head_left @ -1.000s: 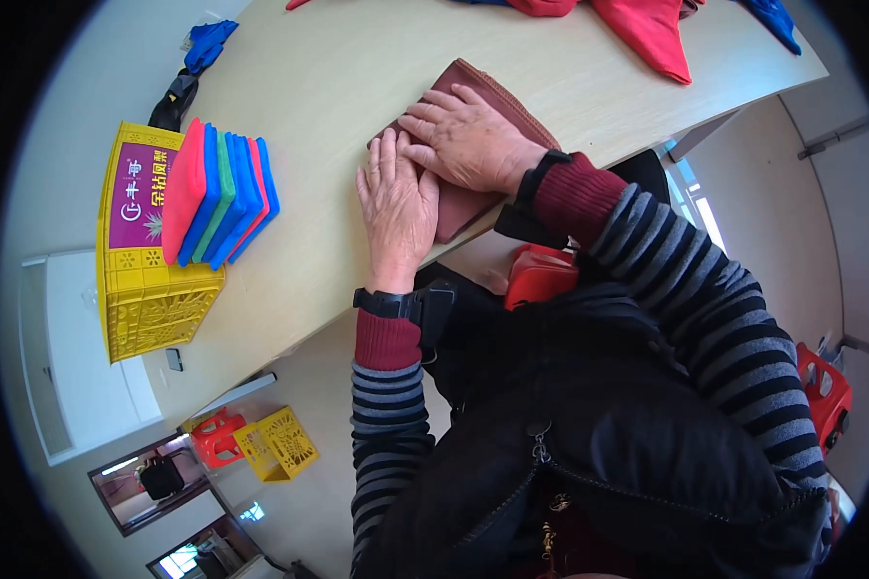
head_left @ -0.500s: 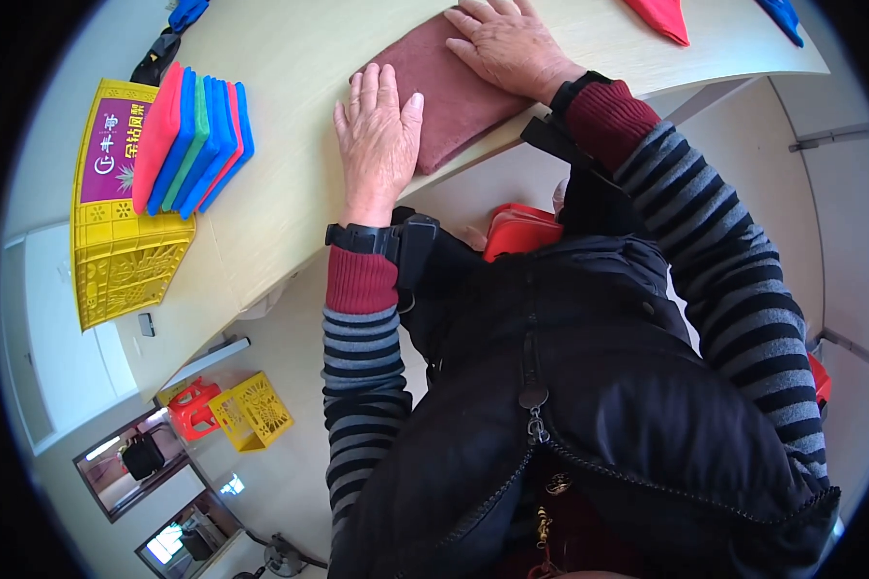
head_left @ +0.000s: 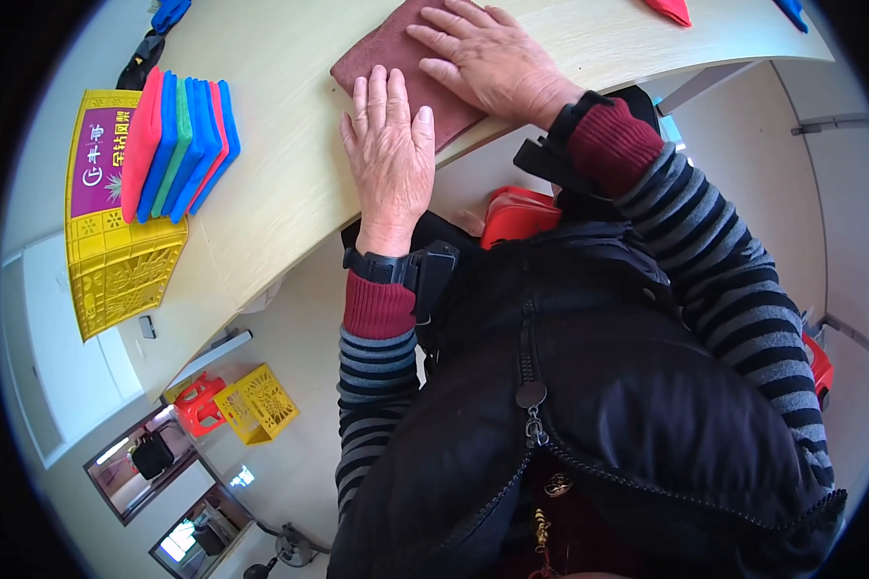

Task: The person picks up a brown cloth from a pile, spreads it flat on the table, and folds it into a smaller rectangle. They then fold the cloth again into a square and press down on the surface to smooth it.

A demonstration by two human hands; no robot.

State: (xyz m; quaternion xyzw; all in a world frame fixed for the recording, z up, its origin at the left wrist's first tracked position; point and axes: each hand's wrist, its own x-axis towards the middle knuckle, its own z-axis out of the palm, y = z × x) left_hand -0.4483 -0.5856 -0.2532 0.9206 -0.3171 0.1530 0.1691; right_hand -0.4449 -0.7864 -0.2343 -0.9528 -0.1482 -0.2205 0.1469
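A brown folded cloth [head_left: 388,48] lies flat on the pale tabletop [head_left: 280,145], close to its near edge. My left hand [head_left: 391,154] rests with its fingertips on the cloth's near-left part, fingers stretched out. Across the cloth's right part lies my right hand [head_left: 497,63], flat with the fingers apart. Neither hand grips anything. Part of the cloth is covered by my hands, and its far end reaches the top of the picture.
At the left, folded red, blue and green cloths [head_left: 179,145] stand in a row against a yellow plastic basket [head_left: 126,280]. A red cloth [head_left: 671,10] and a blue cloth [head_left: 792,13] lie far right. Below the table are a red stool [head_left: 519,214] and another yellow basket [head_left: 257,405].
My right hand has slid left and a little nearer over the brown cloth. My left hand has shifted slightly right, and the view has moved a bit.
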